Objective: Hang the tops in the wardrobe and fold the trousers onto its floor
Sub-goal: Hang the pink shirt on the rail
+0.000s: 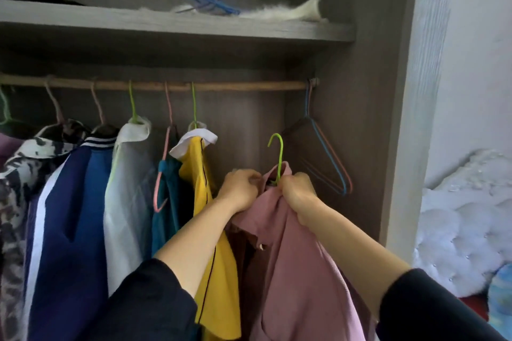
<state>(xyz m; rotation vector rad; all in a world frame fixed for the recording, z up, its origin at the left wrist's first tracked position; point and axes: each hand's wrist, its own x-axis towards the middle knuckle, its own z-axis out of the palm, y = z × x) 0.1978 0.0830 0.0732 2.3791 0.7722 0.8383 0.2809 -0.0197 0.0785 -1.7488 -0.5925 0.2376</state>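
1. Two grips are engaged on one garment. The left grip [239,189] is clenched on the collar of the pink top [291,271]. The right grip [297,192] is clenched on the fabric at the other side of the neck, just beside the stem of the green hanger [277,158].
2. The pink top is held in the air before the wardrobe opening, below the rail [235,86]. It is placed between the hung yellow top [210,230] and the empty hangers [329,158] at the rail's right end. The green hook stands free above the collar and is not on the rail.
3. The step in hand is judged to be the hanging of a top. The garment appears to be in the course of being settled on its hanger and is not yet hung.
4. For the next move, the hook would need to be lifted and set over the bare stretch of rail between the yellow top's hanger and the empty hangers. A hold on the hanger stem itself is judged advisable, so that the top is not dragged off as it is raised.
5. The hanger's shoulders are hidden inside the fabric, so proper seating cannot be confirmed.
6. Whether the right grip also takes in the hanger wire cannot be told.
7. The wardrobe floor is out of view, and no trousers are identified.
8. Lower hems are cut off by the frame edge and the dark sleeves.
9. A dark item at the left of the shelf [194,28] is too dim to be made out
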